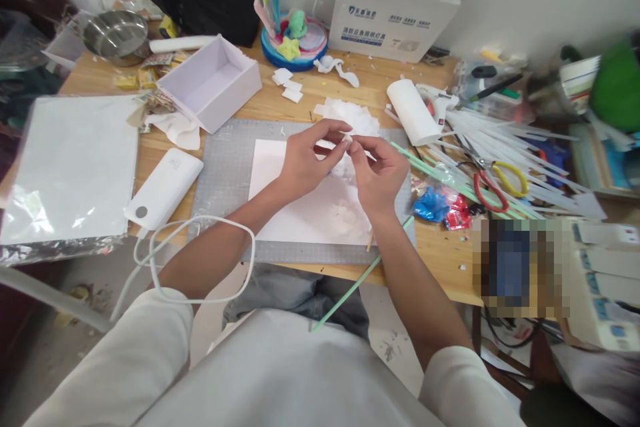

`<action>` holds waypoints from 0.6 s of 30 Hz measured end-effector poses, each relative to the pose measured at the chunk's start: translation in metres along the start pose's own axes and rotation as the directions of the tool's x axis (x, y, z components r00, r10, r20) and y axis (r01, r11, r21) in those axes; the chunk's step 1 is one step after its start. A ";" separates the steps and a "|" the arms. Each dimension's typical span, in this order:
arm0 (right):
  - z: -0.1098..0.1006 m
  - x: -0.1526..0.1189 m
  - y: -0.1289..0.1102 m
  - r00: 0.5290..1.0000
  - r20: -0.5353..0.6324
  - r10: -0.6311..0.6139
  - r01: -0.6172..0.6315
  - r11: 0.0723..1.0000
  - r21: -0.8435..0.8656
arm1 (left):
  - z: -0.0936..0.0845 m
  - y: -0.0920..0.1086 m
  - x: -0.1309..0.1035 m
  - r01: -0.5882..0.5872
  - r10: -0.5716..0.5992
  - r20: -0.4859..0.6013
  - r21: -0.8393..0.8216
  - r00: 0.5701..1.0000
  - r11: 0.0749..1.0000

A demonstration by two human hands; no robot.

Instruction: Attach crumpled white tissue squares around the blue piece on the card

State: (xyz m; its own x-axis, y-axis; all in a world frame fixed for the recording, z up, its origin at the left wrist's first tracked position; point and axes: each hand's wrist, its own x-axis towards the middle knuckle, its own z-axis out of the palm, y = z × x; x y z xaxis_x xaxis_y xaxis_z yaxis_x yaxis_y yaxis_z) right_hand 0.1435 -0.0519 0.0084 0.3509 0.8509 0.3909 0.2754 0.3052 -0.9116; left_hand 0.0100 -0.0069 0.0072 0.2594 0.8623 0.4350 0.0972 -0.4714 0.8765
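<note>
My left hand [315, 155] and my right hand [379, 170] meet over the middle of the mat, fingertips nearly touching. Between them they pinch a small white piece [347, 139], perhaps torn tissue; most of it is hidden by the fingers. Beneath lies a sheet of white paper [285, 220] on a grey cutting mat [220, 167]. A loose heap of white shreds [346, 217] rests on the paper by my right wrist. Behind my fingers is crumpled white tissue [353, 115]. A thin green stick [361, 280] slants over the table's front edge under my right forearm.
To the left are a white power bank [165, 188] with a looped cable and an open white box [213, 83]. At right lie a white roll [414, 112], scissors [487, 180], many white strips [505, 140] and a blue packet [431, 205]. A colourful clay piece [295, 47] stands behind.
</note>
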 end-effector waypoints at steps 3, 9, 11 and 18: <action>-0.001 0.000 0.001 1.000 -0.014 0.020 -0.020 1.000 -0.008 | 0.001 0.001 -0.001 -0.002 0.001 0.001 0.026 1.000 1.000; 0.000 0.001 0.006 0.993 -0.024 0.115 -0.112 0.990 0.086 | 0.002 0.001 -0.001 0.016 -0.016 0.010 0.004 1.000 1.000; 0.000 0.002 0.008 0.986 -0.040 0.162 -0.154 0.976 0.152 | 0.001 0.002 0.000 0.027 -0.027 0.007 0.005 1.000 1.000; -0.005 0.013 0.009 0.941 -0.135 0.311 -0.261 0.919 0.294 | -0.002 0.002 0.002 0.041 -0.042 -0.004 -0.039 0.999 0.998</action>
State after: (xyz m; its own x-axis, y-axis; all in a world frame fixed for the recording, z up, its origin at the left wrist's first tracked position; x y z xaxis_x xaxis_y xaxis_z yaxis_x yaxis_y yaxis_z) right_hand 0.1551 -0.0402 0.0057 0.5366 0.8377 0.1019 -0.1015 0.1840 -0.9777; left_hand 0.0086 -0.0059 0.0107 0.2508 0.8819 0.3991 0.0700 -0.4278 0.9012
